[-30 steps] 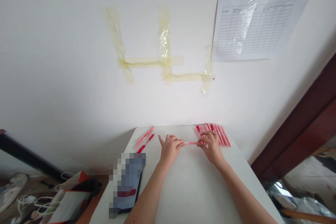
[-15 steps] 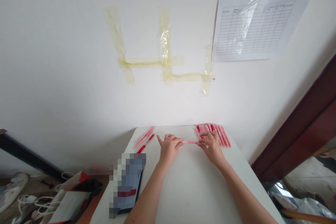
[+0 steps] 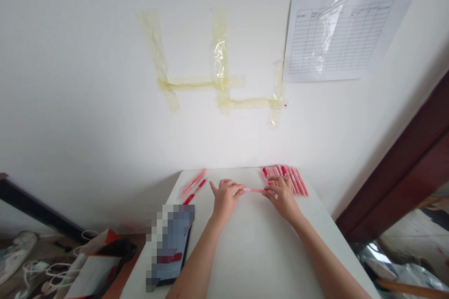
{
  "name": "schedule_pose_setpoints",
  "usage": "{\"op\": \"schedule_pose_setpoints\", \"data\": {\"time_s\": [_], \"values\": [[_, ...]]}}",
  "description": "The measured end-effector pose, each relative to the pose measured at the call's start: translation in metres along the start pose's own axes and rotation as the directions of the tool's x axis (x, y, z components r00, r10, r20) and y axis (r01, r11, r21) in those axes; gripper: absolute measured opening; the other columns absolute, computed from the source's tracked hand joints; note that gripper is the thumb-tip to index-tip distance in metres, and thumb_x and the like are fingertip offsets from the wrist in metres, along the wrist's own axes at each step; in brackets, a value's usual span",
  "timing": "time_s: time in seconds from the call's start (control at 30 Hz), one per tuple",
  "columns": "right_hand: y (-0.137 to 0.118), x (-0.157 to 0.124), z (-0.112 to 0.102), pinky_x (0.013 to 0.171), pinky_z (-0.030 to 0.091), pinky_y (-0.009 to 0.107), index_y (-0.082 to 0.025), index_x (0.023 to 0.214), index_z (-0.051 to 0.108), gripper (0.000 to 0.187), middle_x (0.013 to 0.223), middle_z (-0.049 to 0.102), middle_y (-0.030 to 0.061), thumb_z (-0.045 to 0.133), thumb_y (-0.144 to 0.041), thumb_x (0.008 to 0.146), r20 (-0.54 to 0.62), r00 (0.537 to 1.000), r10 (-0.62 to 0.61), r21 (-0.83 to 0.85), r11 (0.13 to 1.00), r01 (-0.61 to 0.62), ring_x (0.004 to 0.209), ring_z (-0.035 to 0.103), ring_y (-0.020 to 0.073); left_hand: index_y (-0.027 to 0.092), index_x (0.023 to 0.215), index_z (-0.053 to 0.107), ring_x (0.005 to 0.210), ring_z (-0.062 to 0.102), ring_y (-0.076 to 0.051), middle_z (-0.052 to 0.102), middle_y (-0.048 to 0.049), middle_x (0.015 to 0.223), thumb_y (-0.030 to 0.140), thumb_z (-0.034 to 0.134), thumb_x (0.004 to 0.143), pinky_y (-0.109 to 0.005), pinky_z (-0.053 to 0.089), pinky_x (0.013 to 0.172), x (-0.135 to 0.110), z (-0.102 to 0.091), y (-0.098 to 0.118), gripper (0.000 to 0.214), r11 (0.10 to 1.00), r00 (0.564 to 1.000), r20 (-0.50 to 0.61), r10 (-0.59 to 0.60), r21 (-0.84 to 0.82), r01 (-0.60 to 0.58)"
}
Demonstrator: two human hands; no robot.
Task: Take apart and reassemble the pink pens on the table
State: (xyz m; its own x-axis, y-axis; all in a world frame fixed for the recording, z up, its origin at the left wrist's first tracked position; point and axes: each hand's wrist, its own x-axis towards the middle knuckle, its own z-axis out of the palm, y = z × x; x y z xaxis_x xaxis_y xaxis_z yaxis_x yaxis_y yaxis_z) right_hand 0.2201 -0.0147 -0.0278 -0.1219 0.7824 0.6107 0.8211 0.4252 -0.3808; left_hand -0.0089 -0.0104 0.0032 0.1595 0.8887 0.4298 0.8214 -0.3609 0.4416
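A pink pen (image 3: 253,190) lies crosswise between my two hands, just above or on the white table (image 3: 266,252); its ends are hidden by fingers. My left hand (image 3: 226,196) pinches its left end, thumb and fingertips together. At the other end, my right hand (image 3: 281,194) pinches the pen the same way. Directly behind my right hand, a row of pink and red pens (image 3: 296,180) lies side by side. Left of my left hand are a few pink pens (image 3: 192,182) and a red pen (image 3: 194,192).
A dark-edged tablet or phone (image 3: 175,247), partly blurred out, rests along the table's left side. The white wall (image 3: 105,103) rises behind, bearing yellowed tape (image 3: 220,46) and a printed sheet (image 3: 336,42). Bags (image 3: 91,261) and cables stand on the floor at left.
Almost nothing differs. Both hands keep their pinch on the pen, with only a slight shift of the right fingers along it.
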Motion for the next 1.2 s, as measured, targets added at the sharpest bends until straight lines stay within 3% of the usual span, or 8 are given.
{"op": "schedule_pose_setpoints", "data": {"time_s": [0.1,0.23,0.43,0.67,0.77,0.97,1.2], "values": [[0.0026,-0.0009,0.0010,0.104,0.033,0.057,-0.031,0.091,0.071,0.016,0.119,0.057,0.0052,0.064,-0.044,0.085,-0.006,1.000,-0.002,0.009,1.000,0.002,0.117,0.045,0.0294,0.039,0.095,0.073,0.107,0.054,-0.022,0.070,0.0015,0.094,0.033,0.067,0.084,-0.074,-0.006,0.108,-0.0003,0.0003,-0.0007,0.014,1.000,1.000,-0.004,0.005,0.000,-0.005],[0.0021,-0.0013,-0.0005,0.102,0.037,0.054,-0.033,0.108,0.068,0.029,0.119,0.057,0.0065,0.064,-0.050,0.084,-0.012,1.000,0.006,-0.012,1.000,-0.006,0.116,0.045,0.0297,0.039,0.095,0.073,0.108,0.055,-0.022,0.070,0.0013,0.097,0.033,0.066,0.085,-0.074,-0.006,0.108,-0.0007,0.0005,-0.0012,0.014,1.000,1.000,-0.007,0.005,0.002,-0.005],[-0.0001,0.0001,-0.0017,0.102,0.036,0.056,-0.029,0.080,0.071,0.029,0.116,0.059,0.0057,0.050,-0.044,0.094,0.007,1.000,-0.010,-0.033,0.999,0.010,0.114,0.047,0.0292,0.039,0.096,0.073,0.109,0.054,-0.022,0.070,0.0010,0.098,0.034,0.066,0.085,-0.074,-0.006,0.108,-0.0006,0.0003,-0.0016,0.014,1.000,1.000,-0.010,0.005,0.002,-0.005],[0.0000,0.0008,-0.0033,0.100,0.038,0.055,-0.031,0.091,0.071,0.020,0.115,0.059,0.0062,0.058,-0.046,0.089,-0.005,1.000,-0.021,0.001,1.000,0.021,0.114,0.047,0.0291,0.040,0.096,0.073,0.111,0.052,-0.023,0.070,0.0003,0.100,0.034,0.065,0.086,-0.073,-0.007,0.108,-0.0002,0.0003,-0.0032,0.015,1.000,1.000,0.003,-0.008,0.003,0.008],[-0.0025,0.0001,-0.0041,0.102,0.037,0.054,-0.032,0.103,0.069,0.025,0.117,0.058,0.0064,0.062,-0.050,0.086,0.000,1.000,-0.004,-0.011,1.000,0.004,0.115,0.045,0.0294,0.040,0.096,0.073,0.111,0.052,-0.023,0.070,0.0004,0.100,0.034,0.065,0.086,-0.073,-0.007,0.108,-0.0005,0.0007,-0.0030,0.015,1.000,1.000,0.000,-0.008,0.001,0.008],[-0.0051,-0.0002,-0.0038,0.101,0.037,0.055,-0.028,0.082,0.070,0.026,0.116,0.059,0.0055,0.051,-0.042,0.094,0.011,1.000,-0.023,-0.040,0.999,0.023,0.113,0.045,0.0280,0.040,0.097,0.073,0.112,0.052,-0.024,0.070,0.0002,0.101,0.033,0.065,0.086,-0.074,-0.006,0.108,-0.0010,0.0017,-0.0031,0.015,1.000,1.000,-0.008,-0.009,0.002,0.009],[-0.0041,0.0007,-0.0051,0.101,0.037,0.055,-0.030,0.095,0.069,0.017,0.115,0.059,0.0062,0.058,-0.043,0.090,-0.009,0.998,-0.058,-0.027,0.998,0.057,0.115,0.045,0.0288,0.040,0.097,0.074,0.111,0.052,-0.024,0.070,0.0001,0.101,0.033,0.066,0.085,-0.074,-0.006,0.109,-0.0004,0.0028,-0.0042,0.015,1.000,1.000,-0.005,-0.016,0.015,0.016]]}}
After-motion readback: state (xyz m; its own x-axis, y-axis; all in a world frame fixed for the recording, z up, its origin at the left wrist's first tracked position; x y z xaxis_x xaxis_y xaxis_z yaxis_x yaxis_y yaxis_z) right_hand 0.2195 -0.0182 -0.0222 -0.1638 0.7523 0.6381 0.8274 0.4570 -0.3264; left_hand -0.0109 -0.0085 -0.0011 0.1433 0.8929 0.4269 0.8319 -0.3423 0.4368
